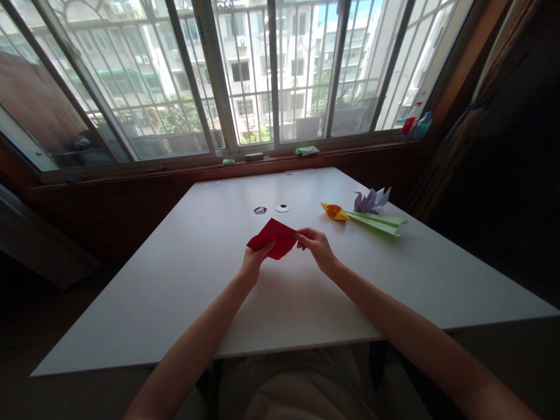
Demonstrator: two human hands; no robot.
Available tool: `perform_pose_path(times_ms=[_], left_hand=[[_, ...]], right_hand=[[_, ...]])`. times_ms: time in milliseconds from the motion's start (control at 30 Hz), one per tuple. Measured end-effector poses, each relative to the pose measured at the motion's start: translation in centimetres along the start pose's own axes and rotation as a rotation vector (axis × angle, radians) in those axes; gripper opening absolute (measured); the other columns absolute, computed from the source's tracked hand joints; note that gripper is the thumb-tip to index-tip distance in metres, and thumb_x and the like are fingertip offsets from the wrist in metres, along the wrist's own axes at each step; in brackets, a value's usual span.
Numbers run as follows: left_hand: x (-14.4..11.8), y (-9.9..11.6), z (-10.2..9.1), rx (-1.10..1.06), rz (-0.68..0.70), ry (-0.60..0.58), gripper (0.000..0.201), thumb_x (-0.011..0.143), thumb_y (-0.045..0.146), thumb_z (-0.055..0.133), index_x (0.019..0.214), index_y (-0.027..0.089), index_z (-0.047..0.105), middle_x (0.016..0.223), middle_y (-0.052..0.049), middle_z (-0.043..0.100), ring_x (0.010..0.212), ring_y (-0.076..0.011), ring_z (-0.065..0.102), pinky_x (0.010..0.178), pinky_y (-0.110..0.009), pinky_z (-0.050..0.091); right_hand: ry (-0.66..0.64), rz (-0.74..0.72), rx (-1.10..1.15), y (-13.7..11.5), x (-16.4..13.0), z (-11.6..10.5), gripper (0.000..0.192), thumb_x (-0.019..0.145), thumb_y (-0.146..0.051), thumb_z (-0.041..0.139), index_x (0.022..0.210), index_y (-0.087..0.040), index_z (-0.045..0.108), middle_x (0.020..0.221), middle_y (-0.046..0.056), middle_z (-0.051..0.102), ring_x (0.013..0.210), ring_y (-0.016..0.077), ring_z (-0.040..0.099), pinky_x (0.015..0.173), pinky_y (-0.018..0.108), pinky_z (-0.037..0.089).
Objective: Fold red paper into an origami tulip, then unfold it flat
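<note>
A sheet of red folded paper (280,234), roughly diamond-shaped, is held up over the white table (175,291). At its lower left edge my left hand (255,259) grips it, thumb on top and the fingers hidden beneath. The right corner is pinched between the thumb and fingers of my right hand (315,244). Beyond the paper lie two small round discs, one with a dark pattern (260,210) and one white with a black centre (282,207).
On the table's right side sit an orange folded paper boat (335,211), a pale green folded paper plane (378,222) and a lilac paper figure (371,200). Small packets (307,151) and bottles (410,121) stand along the window sill behind the table.
</note>
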State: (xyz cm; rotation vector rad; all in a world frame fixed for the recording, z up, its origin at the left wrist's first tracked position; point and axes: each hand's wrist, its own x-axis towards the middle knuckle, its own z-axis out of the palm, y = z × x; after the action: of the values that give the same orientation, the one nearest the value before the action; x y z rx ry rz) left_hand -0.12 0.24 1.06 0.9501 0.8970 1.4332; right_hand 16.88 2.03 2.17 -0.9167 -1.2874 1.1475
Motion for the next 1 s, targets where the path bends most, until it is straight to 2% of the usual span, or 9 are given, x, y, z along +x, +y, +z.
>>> perform_pose_path(times_ms=[100, 267, 400, 500, 600, 733, 867, 1000], left_hand=[[0.15, 0.11, -0.20, 0.059, 0.007, 0.076, 0.039, 0.053, 0.029, 0.072, 0.087, 0.014, 0.063, 0.087, -0.008, 0.064, 0.082, -0.0195, 0.057, 0.073, -0.031, 0.043], [0.33, 0.59, -0.55, 0.186, 0.073, 0.221, 0.033, 0.055, 0.035, 0.070, 0.080, 0.015, 0.064, 0.072, -0.002, 0.062, 0.064, -0.0103, 0.052, 0.058, -0.022, 0.037], [0.31, 0.72, -0.75, 0.199, 0.079, 0.223, 0.028, 0.059, 0.041, 0.066, 0.068, 0.014, 0.061, 0.046, 0.006, 0.043, 0.043, -0.0044, 0.034, 0.044, -0.020, 0.025], [0.39, 0.53, -0.87, 0.149, 0.059, 0.164, 0.030, 0.062, 0.043, 0.064, 0.061, 0.014, 0.056, 0.040, 0.007, 0.034, 0.038, -0.0040, 0.030, 0.040, -0.020, 0.022], [0.56, 0.37, -0.88, 0.098, 0.033, 0.135, 0.030, 0.062, 0.043, 0.063, 0.065, 0.014, 0.057, 0.045, 0.004, 0.045, 0.041, -0.0057, 0.040, 0.044, -0.020, 0.031], [0.68, 0.37, -0.76, 0.075, 0.001, 0.149, 0.031, 0.061, 0.041, 0.064, 0.077, 0.016, 0.060, 0.068, -0.002, 0.061, 0.058, -0.0097, 0.056, 0.056, -0.022, 0.039], [0.56, 0.46, -0.66, 0.084, 0.003, 0.132, 0.033, 0.062, 0.041, 0.064, 0.084, 0.018, 0.059, 0.082, -0.004, 0.063, 0.074, -0.0141, 0.061, 0.062, -0.022, 0.041], [0.53, 0.61, -0.66, 0.115, 0.020, 0.112, 0.033, 0.061, 0.041, 0.064, 0.083, 0.017, 0.058, 0.083, -0.005, 0.063, 0.077, -0.0169, 0.062, 0.063, -0.024, 0.042]], right_hand=[[0.078, -0.018, -0.037, 0.09, 0.08, -0.10, 0.023, 0.061, -0.036, 0.067, 0.071, -0.016, 0.063, 0.051, -0.002, 0.052, 0.048, 0.0086, 0.044, 0.046, 0.022, 0.033], [0.182, -0.084, -0.073, 0.11, 0.17, -0.24, 0.023, 0.059, -0.038, 0.068, 0.067, -0.017, 0.065, 0.062, -0.001, 0.053, 0.048, 0.0058, 0.038, 0.044, 0.022, 0.031], [0.170, -0.035, -0.048, -0.02, 0.07, -0.24, 0.026, 0.060, -0.041, 0.066, 0.068, -0.016, 0.063, 0.045, -0.005, 0.044, 0.040, 0.0052, 0.033, 0.039, 0.021, 0.026], [0.150, -0.009, -0.001, -0.03, 0.01, -0.27, 0.028, 0.062, -0.042, 0.065, 0.071, -0.016, 0.062, 0.040, -0.006, 0.045, 0.037, 0.0058, 0.035, 0.037, 0.021, 0.027], [0.135, 0.011, 0.038, 0.01, 0.00, -0.29, 0.031, 0.062, -0.043, 0.065, 0.074, -0.015, 0.061, 0.047, -0.002, 0.054, 0.039, 0.0075, 0.043, 0.039, 0.021, 0.034], [0.121, 0.020, 0.056, -0.01, -0.03, -0.21, 0.031, 0.063, -0.044, 0.064, 0.075, -0.015, 0.060, 0.060, 0.002, 0.063, 0.045, 0.0087, 0.051, 0.047, 0.023, 0.041], [0.109, 0.023, 0.062, -0.03, 0.00, -0.18, 0.031, 0.063, -0.043, 0.064, 0.076, -0.015, 0.059, 0.065, 0.004, 0.064, 0.053, 0.0107, 0.056, 0.052, 0.023, 0.043], [0.087, 0.009, 0.062, -0.09, 0.12, -0.32, 0.031, 0.062, -0.042, 0.066, 0.076, -0.016, 0.058, 0.066, 0.003, 0.064, 0.055, 0.0109, 0.057, 0.054, 0.023, 0.044]])
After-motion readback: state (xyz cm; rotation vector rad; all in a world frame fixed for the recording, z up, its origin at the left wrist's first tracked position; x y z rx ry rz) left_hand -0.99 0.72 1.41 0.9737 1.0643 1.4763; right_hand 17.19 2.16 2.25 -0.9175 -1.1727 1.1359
